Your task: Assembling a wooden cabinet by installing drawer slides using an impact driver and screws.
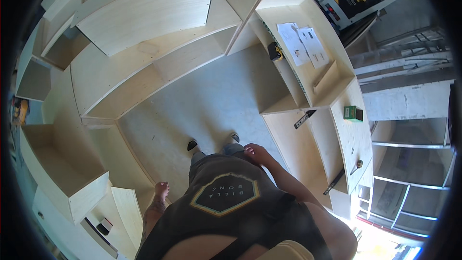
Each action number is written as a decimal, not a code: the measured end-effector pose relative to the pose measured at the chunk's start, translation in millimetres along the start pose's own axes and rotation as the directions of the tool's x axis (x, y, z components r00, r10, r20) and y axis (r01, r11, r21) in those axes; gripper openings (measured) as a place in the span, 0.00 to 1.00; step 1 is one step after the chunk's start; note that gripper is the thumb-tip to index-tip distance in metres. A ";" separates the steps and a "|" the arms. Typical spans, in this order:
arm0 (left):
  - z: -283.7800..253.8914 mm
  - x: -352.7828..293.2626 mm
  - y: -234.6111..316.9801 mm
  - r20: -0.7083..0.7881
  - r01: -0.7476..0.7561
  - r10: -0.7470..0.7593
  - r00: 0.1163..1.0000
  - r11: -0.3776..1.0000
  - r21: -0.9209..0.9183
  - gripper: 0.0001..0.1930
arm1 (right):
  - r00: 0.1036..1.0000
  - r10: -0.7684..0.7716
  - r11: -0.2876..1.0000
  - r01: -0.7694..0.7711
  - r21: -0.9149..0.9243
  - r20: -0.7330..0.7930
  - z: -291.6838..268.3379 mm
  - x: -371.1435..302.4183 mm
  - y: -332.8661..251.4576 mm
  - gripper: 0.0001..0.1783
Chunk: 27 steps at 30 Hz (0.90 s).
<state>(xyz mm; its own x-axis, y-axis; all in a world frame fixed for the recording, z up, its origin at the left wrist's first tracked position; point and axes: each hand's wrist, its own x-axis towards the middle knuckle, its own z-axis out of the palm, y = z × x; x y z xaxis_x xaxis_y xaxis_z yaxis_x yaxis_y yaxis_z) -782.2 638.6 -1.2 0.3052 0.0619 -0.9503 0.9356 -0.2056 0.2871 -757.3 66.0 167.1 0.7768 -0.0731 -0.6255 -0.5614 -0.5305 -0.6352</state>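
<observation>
My left hand point(162, 190) hangs low beside my left leg, near the curved plywood base on that side. Its fingers are loosely bent and slightly apart, and I see nothing in them. At my right thigh, my right hand point(255, 153) hangs with loosely curled fingers, the tips showing and no object visible in it. Neither hand touches the woodwork. Around me curves a pale plywood counter point(144, 53) with open compartments. To my right, a plywood shelf unit point(314, 19) carries paper sheets point(303, 43), and a yellow-and-black tape measure point(275, 51) sits at its inner edge.
A dark square point(304, 119), a green box point(352, 113), a black bar-like tool point(333, 181) and a small brush-like item point(357, 166) lie along the right-hand units. A dark-and-white block point(104, 226) rests at lower left. Metal framing point(409, 145) stands beyond the right side.
</observation>
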 end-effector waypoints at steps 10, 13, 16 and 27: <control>79.0 12.6 108.8 0.141 -0.161 0.148 0.979 0.983 0.086 0.07 | 0.904 0.241 0.967 -0.255 0.006 -0.354 -19.1 -25.6 103.7 0.22; 121.8 16.9 190.1 0.236 -0.308 0.250 0.939 0.916 0.256 0.14 | 0.824 0.408 0.907 -0.317 0.277 -0.393 -30.9 -16.5 142.9 0.21; 185.9 1.6 278.2 0.305 -0.407 0.312 0.900 0.852 0.329 0.18 | 0.805 0.450 0.870 -0.298 0.392 -0.387 -33.0 -7.9 163.7 0.21; 493.8 -60.0 515.7 0.623 -0.693 0.343 0.703 0.528 0.492 0.16 | 0.594 0.687 0.634 -0.209 0.744 -0.419 -11.5 28.1 272.3 0.19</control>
<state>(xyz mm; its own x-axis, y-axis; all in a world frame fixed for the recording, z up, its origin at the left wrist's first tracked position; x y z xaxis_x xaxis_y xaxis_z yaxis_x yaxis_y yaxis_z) -405.7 46.6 144.3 0.4250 -0.6351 -0.6450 0.1951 -0.6316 0.7504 -885.1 -90.2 -18.3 0.1947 -0.7615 -0.6182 -0.7309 0.3077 -0.6092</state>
